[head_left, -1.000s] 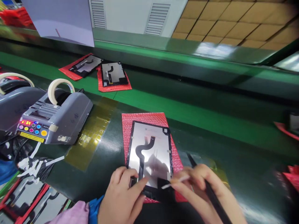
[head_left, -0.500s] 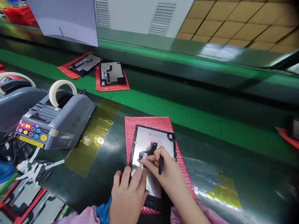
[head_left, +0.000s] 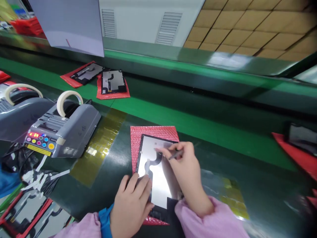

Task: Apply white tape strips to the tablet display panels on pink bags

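A tablet display panel, silver back up with a black border, lies on a red bubble-wrap pouch. My left hand rests on the panel's lower left edge with its fingers stretched out. A slim dark tool, possibly tweezers, is gripped in my right hand over the panel's upper right part. Under those fingertips is the end of a curved black flex cable. A pale tape strip lies across the cable's left part, close to my left fingertips. The tool's tip is hard to make out.
Grey tape dispensers with tape rolls stand at left, white tape scraps beside them. Two panels on red pouches lie on the green conveyor. Another panel is at right. Panels in red pouches sit lower left.
My right hand has moved up and right, from the tape strip to the cable's upper end, and the tool has tilted flatter. My left hand stays on the panel. The right-hand panel shows more.
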`<state>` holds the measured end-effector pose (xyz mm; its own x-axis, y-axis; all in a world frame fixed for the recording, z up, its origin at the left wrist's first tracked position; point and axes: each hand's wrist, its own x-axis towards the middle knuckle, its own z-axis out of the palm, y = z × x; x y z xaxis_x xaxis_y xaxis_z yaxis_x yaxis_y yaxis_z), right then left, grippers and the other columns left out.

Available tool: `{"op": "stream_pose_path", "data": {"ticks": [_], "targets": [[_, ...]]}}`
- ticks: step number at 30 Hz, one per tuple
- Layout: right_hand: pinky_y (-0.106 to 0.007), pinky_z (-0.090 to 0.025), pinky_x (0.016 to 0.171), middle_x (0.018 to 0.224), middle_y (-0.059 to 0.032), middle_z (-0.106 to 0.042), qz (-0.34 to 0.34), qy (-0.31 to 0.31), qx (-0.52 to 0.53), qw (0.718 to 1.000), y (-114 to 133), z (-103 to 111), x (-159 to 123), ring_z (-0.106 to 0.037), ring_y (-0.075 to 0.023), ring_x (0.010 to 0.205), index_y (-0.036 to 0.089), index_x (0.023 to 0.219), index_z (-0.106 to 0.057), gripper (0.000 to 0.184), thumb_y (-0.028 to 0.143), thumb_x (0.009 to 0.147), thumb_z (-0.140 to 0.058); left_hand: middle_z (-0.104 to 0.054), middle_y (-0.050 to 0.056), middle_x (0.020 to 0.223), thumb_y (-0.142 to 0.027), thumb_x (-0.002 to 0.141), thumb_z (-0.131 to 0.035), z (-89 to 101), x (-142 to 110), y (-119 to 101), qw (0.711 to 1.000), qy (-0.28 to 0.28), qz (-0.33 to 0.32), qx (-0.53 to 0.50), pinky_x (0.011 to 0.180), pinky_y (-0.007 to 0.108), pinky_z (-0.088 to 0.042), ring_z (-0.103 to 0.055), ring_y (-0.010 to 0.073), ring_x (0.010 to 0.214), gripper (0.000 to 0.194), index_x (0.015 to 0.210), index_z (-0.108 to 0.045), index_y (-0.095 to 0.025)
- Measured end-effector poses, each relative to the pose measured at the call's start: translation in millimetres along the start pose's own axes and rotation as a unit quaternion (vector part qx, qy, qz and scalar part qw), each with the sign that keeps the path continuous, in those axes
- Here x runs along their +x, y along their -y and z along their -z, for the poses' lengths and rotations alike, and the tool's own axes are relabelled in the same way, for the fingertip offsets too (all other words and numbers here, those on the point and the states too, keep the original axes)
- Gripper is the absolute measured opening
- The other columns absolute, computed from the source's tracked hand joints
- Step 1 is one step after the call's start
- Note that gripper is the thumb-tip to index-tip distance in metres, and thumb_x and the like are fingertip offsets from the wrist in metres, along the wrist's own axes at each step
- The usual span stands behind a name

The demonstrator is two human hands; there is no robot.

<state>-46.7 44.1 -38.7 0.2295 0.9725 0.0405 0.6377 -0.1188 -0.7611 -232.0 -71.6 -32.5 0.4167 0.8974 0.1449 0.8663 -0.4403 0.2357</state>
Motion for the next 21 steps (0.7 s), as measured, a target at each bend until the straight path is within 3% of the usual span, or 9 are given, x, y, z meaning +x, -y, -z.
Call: {"op": "stream_pose_path", "data": {"ticks": [3,5,7,10,12,15,19,21], "targets": [[-0.041,-0.048,0.072,0.096,-0.0121,-0.07,0.062,-0.047,-0.033,0.996,-45.7,30.0,-10.7,-0.068,-0.0311,0.089,0.023,0.101,-0.054,0.049,0.067,0.081,-0.06,-0.054,0.011,0.148,-0.056,0.083,-0.074,5.5,-1.6,12.9,0.989,0.063,-0.128,-0.027,0.114,0.061,-0.03,-0.045,0.0385,0.136,0.076,0.146,-0.049,-0.022],[-0.047,-0.05,0.078,0.095,-0.0145,-0.07,0.097,-0.024,-0.132,0.986,-88.5,51.4,-27.7,-0.068,-0.0385,0.102,0.019,0.12,-0.057,0.062,0.068,0.082,-0.059,-0.045,0.013,0.155,-0.054,0.067,-0.088,3.2,-0.2,16.8,0.98,0.077,-0.183,-0.028,0.11,0.069,-0.031,-0.037,0.0462,0.141,0.095,0.149,-0.045,-0.03],[-0.057,-0.047,0.093,0.104,-0.0172,-0.071,0.133,-0.034,-0.199,0.97,-132.8,71.9,-44.2,-0.059,-0.0424,0.123,0.016,0.134,-0.051,0.065,0.063,0.089,-0.049,-0.039,0.016,0.158,-0.044,0.061,-0.094,-4.2,7.5,16.7,0.981,0.067,-0.18,-0.022,0.106,0.072,-0.034,-0.033,0.051,0.142,0.099,0.148,-0.047,-0.032],[-0.06,-0.047,0.096,0.124,-0.0229,-0.067,0.137,-0.058,-0.247,0.958,-188.3,99.4,-55.8,-0.056,-0.0437,0.128,0.016,0.126,-0.053,0.057,0.06,0.091,-0.046,-0.031,0.019,0.161,-0.037,0.071,-0.089,-19.6,40.0,14.7,0.988,0.042,-0.144,-0.018,0.107,0.07,-0.037,-0.026,0.0514,0.146,0.089,0.149,-0.046,-0.031],[-0.062,-0.046,0.097,0.133,-0.025,-0.063,0.122,-0.078,-0.255,0.956,-212.5,113.6,-55.3,-0.055,-0.045,0.129,0.018,0.113,-0.055,0.048,0.059,0.091,-0.046,-0.032,0.017,0.162,-0.036,0.079,-0.082,-29.6,80.1,15.3,0.994,0.027,-0.107,-0.021,0.11,0.069,-0.035,-0.023,0.05,0.148,0.077,0.148,-0.048,-0.033],[-0.063,-0.046,0.099,0.14,-0.0231,-0.059,0.121,-0.091,-0.25,0.956,-225.7,127.0,-49.0,-0.052,-0.0444,0.132,0.022,0.098,-0.053,0.036,0.057,0.091,-0.045,-0.037,0.012,0.161,-0.035,0.085,-0.076,-41.8,165.4,20.3,0.999,-0.011,0.008,-0.039,0.115,0.068,-0.026,-0.02,0.0489,0.149,0.06,0.142,-0.057,-0.035],[-0.049,-0.054,0.09,0.124,-0.0172,-0.068,0.156,-0.077,-0.256,0.951,-204.5,145.1,-16.7,-0.065,-0.0353,0.117,0.024,0.099,-0.053,0.026,0.049,0.093,-0.047,-0.026,0.025,0.162,-0.031,0.093,-0.063,-53.3,285.5,29.5,0.989,-0.075,0.118,-0.053,0.11,0.077,-0.021,-0.014,0.0555,0.148,0.062,0.151,-0.047,-0.017],[-0.04,-0.054,0.084,0.104,-0.0133,-0.072,0.143,-0.077,-0.288,0.944,-187.4,160.0,20.6,-0.071,-0.0281,0.099,0.022,0.111,-0.055,0.024,0.037,0.096,-0.045,-0.023,0.032,0.161,-0.029,0.096,-0.055,-57.5,323.1,29.9,0.983,-0.096,0.139,-0.071,0.106,0.081,-0.022,-0.013,0.0565,0.148,0.064,0.154,-0.038,-0.008]]}}
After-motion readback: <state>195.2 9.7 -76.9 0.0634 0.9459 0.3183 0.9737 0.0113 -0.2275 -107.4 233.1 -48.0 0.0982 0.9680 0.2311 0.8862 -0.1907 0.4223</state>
